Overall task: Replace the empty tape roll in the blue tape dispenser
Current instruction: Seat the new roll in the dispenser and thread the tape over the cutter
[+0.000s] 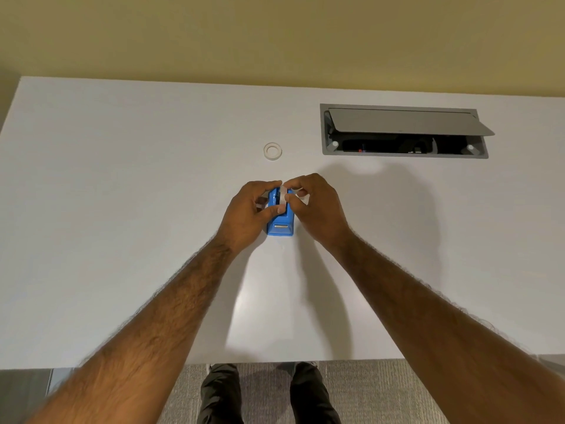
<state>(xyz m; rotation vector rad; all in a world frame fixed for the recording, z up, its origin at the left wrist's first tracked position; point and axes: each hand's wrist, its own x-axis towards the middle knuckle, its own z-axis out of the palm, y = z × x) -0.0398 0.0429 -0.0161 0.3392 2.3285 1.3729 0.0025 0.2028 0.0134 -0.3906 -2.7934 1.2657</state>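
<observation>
The blue tape dispenser [280, 227] stands in the middle of the white table [122, 179], its cutter end toward me. A tape roll [283, 198] sits upright in the dispenser's slot, mostly hidden by fingers. My left hand [249, 214] grips the roll and the dispenser's left side, thumb on the roll. My right hand [315, 206] pinches the roll from the right. A second, whitish tape ring [272, 150] lies flat on the table beyond the dispenser, apart from both hands.
An open grey cable hatch [403, 131] is set into the table at the back right, its lid tilted up. The table's near edge runs just above my legs and the grey carpet [382, 393]. A yellow wall [275, 41] rises behind.
</observation>
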